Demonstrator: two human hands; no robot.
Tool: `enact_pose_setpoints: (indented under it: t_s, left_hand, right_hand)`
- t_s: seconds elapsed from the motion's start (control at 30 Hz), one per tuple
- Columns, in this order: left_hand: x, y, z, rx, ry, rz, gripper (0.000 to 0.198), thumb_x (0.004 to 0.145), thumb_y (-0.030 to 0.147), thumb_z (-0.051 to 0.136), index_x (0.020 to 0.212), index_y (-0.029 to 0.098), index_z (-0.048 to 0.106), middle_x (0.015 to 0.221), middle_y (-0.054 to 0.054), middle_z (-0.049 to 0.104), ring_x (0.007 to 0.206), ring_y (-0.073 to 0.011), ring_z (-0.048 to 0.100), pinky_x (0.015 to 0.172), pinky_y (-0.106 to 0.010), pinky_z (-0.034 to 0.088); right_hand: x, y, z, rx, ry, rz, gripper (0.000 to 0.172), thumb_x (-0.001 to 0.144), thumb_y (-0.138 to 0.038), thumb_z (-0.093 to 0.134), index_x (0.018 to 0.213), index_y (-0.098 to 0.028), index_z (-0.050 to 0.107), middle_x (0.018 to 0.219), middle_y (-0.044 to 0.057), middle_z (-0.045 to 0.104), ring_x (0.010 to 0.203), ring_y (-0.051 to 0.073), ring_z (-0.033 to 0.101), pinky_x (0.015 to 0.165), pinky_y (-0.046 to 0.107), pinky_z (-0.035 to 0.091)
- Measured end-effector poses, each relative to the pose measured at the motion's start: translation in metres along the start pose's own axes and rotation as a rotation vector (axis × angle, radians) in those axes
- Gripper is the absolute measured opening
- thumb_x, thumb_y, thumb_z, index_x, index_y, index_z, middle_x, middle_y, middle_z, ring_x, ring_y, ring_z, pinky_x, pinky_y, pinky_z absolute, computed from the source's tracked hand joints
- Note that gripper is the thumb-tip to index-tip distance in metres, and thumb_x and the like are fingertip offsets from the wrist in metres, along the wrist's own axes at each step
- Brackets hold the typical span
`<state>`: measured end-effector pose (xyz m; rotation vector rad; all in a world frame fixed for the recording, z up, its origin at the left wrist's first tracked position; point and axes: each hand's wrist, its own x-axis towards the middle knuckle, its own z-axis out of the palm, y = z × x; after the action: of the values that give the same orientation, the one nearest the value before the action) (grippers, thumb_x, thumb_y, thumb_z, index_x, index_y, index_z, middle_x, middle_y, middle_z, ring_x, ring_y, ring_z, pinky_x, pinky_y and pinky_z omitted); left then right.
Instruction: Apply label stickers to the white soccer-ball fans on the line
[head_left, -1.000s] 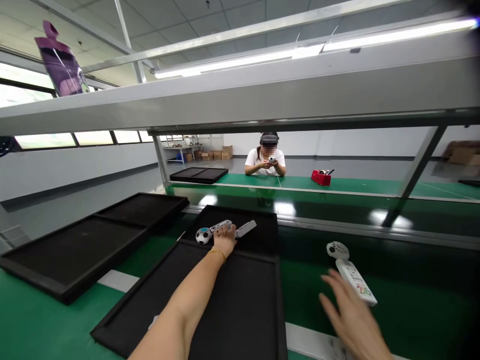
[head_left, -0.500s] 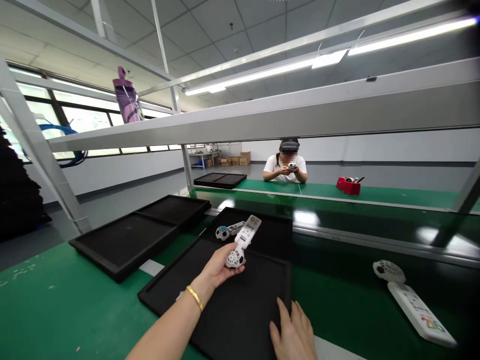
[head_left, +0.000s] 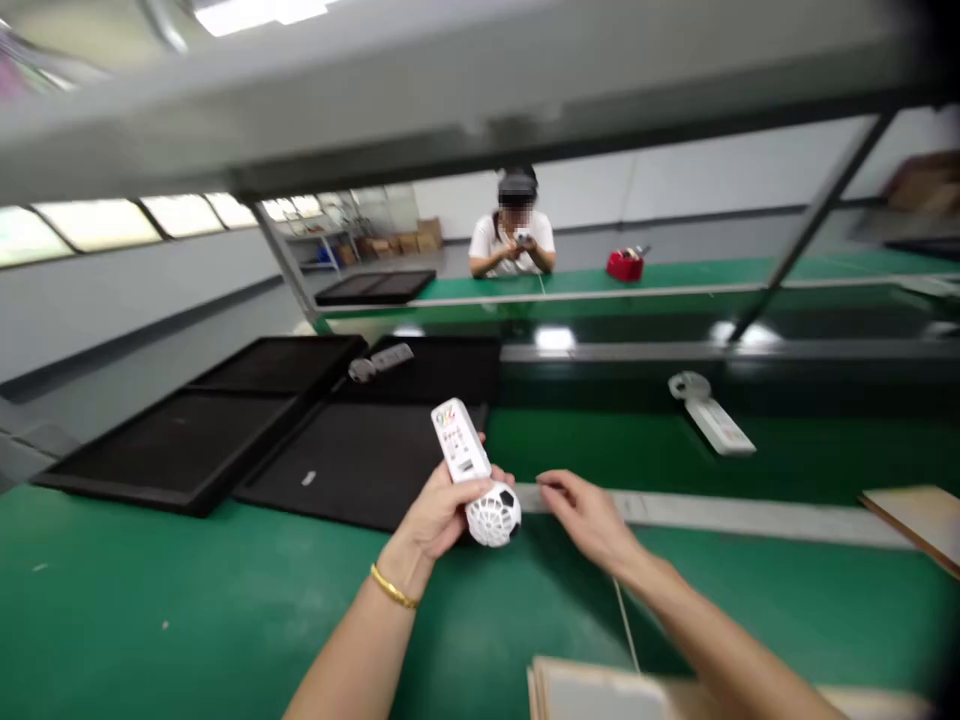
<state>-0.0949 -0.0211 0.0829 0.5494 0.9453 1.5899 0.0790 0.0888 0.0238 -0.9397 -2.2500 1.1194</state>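
A green bench (head_left: 150,600) fills the foreground of a bright workshop, with black trays (head_left: 352,470) lying just past the fingertips. The left hand (head_left: 439,515) holds a white gadget (head_left: 461,445) up above the bench, its fingers clamped around the lower handle, partly hidden behind it. The gadget's caged football head (head_left: 495,515) sits at the little-finger side of that grip, and the printed handle rises past the thumb. (The frame is soft with blur, so the exact finger placing is hard to read.) The right hand (head_left: 585,520) is open, its fingers loosely together and pointing at the head, close to it but not touching. A grip this low keeps the cage free, and a light, square hold near the head would steady it without crushing the mesh. Beyond the right fingertips, a second gadget (head_left: 712,425) lies on the green surface, and a third (head_left: 379,362) rests on the far tray. Across the bench, well past the fingers, a co-worker (head_left: 514,230) holds something small near a red tape dispenser (head_left: 625,265).
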Motion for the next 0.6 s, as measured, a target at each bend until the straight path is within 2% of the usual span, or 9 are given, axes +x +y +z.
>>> enact_pose_setpoints:
  t_s: [0.07,0.13,0.2,0.27,0.33,0.43,0.53,0.6]
  left_hand:
    - [0.007,-0.015,0.014,0.04,-0.068,-0.041,0.072,0.069,0.016,0.078,0.132,0.019,0.042,0.088,-0.007,0.071,0.086,-0.0237,0.068,0.078,-0.036,0.054]
    - [0.016,-0.031,0.028,0.015,-0.101,-0.105,0.06,0.077,0.03,0.074,0.128,0.019,0.045,0.09,-0.008,0.071,0.08,-0.0225,0.069,0.073,-0.036,0.055]
    - [0.026,-0.048,0.042,-0.013,-0.102,-0.145,0.051,0.083,0.041,0.067,0.125,0.017,0.048,0.089,-0.009,0.071,0.074,-0.0208,0.069,0.07,-0.035,0.056]
    - [0.033,-0.064,0.058,-0.009,-0.1,-0.129,0.049,0.085,0.045,0.064,0.121,0.016,0.048,0.089,-0.01,0.072,0.071,-0.0198,0.069,0.067,-0.034,0.056]
    - [0.039,-0.079,0.071,0.017,-0.098,-0.07,0.048,0.083,0.043,0.067,0.118,0.016,0.048,0.092,-0.01,0.072,0.073,-0.0203,0.07,0.067,-0.033,0.056]
    - [0.044,-0.095,0.083,0.057,-0.117,0.024,0.048,0.076,0.034,0.075,0.112,0.017,0.048,0.102,-0.011,0.07,0.085,-0.0242,0.07,0.072,-0.036,0.057]
    - [0.044,-0.101,0.084,0.124,-0.154,0.087,0.045,0.074,0.027,0.076,0.109,0.015,0.051,0.112,-0.013,0.067,0.098,-0.0268,0.067,0.08,-0.039,0.055]
    - [0.044,-0.097,0.079,0.206,-0.188,0.09,0.043,0.073,0.025,0.076,0.109,0.014,0.055,0.114,-0.013,0.066,0.102,-0.0269,0.066,0.085,-0.04,0.054]
  right_hand:
    - [-0.052,0.01,-0.04,0.019,0.007,0.102,0.03,0.093,-0.037,0.043,0.099,-0.018,0.065,0.092,0.006,0.071,0.084,0.02,0.066,0.079,0.03,0.051]
    - [-0.103,0.01,-0.065,0.013,0.026,0.211,0.028,0.092,-0.038,0.044,0.091,-0.019,0.065,0.086,0.005,0.07,0.078,0.019,0.065,0.071,0.029,0.051]
    - [-0.146,0.005,-0.072,-0.011,0.023,0.273,0.026,0.093,-0.035,0.045,0.088,-0.02,0.065,0.083,0.004,0.069,0.075,0.019,0.064,0.066,0.029,0.051]
    - [-0.176,0.001,-0.064,-0.045,0.001,0.263,0.023,0.093,-0.029,0.044,0.089,-0.021,0.066,0.086,0.005,0.069,0.078,0.019,0.065,0.069,0.031,0.052]
    - [-0.194,-0.001,-0.049,-0.081,0.006,0.216,0.022,0.093,-0.024,0.044,0.095,-0.02,0.066,0.092,0.007,0.068,0.083,0.02,0.065,0.074,0.032,0.053]
    - [-0.2,-0.002,-0.03,-0.171,0.083,0.158,0.022,0.093,-0.019,0.045,0.101,-0.018,0.065,0.096,0.009,0.067,0.087,0.02,0.065,0.078,0.033,0.054]
    - [-0.195,-0.003,-0.021,-0.32,0.145,0.117,0.022,0.092,-0.016,0.044,0.099,-0.016,0.065,0.092,0.009,0.067,0.084,0.021,0.066,0.076,0.035,0.055]
    - [-0.192,-0.003,-0.018,-0.39,0.162,0.105,0.023,0.093,-0.015,0.043,0.098,-0.016,0.066,0.088,0.008,0.067,0.081,0.021,0.066,0.075,0.035,0.055]
